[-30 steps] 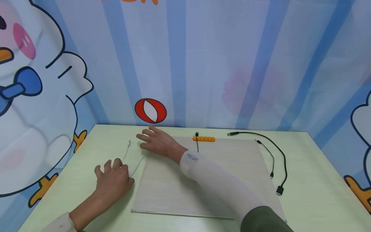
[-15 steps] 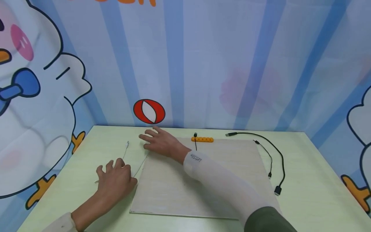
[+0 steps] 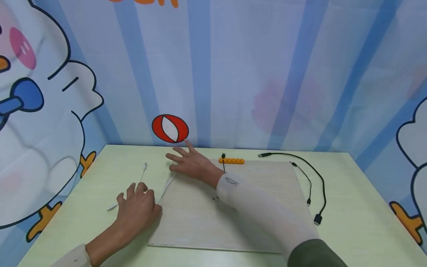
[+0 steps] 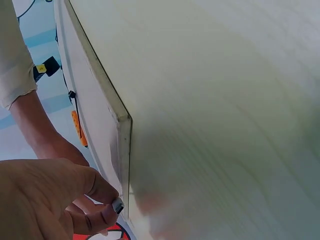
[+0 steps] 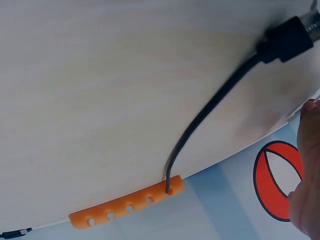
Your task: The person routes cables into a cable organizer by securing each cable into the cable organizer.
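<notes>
Between my two hands runs a white cable (image 3: 165,192), slanting over the left edge of a pale board (image 3: 197,226). My left hand (image 3: 138,213), its other fingers spread, pinches the cable's near end; a small metal plug (image 4: 118,206) pokes from between thumb and finger in the left wrist view. At the board's far left corner, my right hand (image 3: 197,166) holds the far end low between index finger and thumb, the grip itself mostly hidden. An orange cable organizer (image 3: 234,161) sits on the board's far edge, with a black cable (image 5: 200,122) in its end slot.
Another thin white cable (image 3: 143,172) lies on the table (image 3: 83,222), partly behind my left hand. Right of the board lie a long black cable (image 3: 323,185) and a shorter black cable (image 3: 310,185). A printed curtain (image 3: 233,74) hangs behind the table.
Both hands have shifted to the right, carrying the white cable toward and over the board's left edge. The loose white cable's near end has come into sight beside my left hand.
</notes>
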### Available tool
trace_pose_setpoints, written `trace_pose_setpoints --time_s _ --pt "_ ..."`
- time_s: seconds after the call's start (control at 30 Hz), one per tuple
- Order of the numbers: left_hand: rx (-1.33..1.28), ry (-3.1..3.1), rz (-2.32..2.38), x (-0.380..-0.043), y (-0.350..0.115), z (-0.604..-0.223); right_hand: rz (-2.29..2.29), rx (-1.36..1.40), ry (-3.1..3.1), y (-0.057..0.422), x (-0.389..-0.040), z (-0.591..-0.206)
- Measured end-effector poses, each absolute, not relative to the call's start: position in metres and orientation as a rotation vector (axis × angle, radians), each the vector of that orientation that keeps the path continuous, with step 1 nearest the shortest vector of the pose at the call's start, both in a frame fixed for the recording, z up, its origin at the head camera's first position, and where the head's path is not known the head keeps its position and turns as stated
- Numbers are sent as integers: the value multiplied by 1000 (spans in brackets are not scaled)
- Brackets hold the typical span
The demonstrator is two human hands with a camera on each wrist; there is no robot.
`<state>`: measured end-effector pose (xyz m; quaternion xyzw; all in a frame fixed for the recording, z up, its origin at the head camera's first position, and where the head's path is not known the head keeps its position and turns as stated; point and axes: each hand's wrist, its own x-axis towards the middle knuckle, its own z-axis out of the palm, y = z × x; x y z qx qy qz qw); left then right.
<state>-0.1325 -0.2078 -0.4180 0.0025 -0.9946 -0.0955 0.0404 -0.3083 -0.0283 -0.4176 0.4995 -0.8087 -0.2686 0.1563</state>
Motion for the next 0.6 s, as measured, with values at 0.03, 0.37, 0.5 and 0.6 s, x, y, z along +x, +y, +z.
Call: trace_pose_setpoints --time_s 0.03,0.37,0.5,0.6 --pt "7 -3047 -288 -133 -207 -418 -763 1432 -2319 -27 -309 -418" --pt "-29 -3006 -262 -131 -197 -421 -775 1442 -2302 -21 -309 -417" --pt "-48 -2995 -236 -131 -192 -421 -799 1437 -2292 -17 -309 -416" --pt "-72 -2980 -224 -131 -189 -421 -817 1433 -2279 -14 -310 -416"
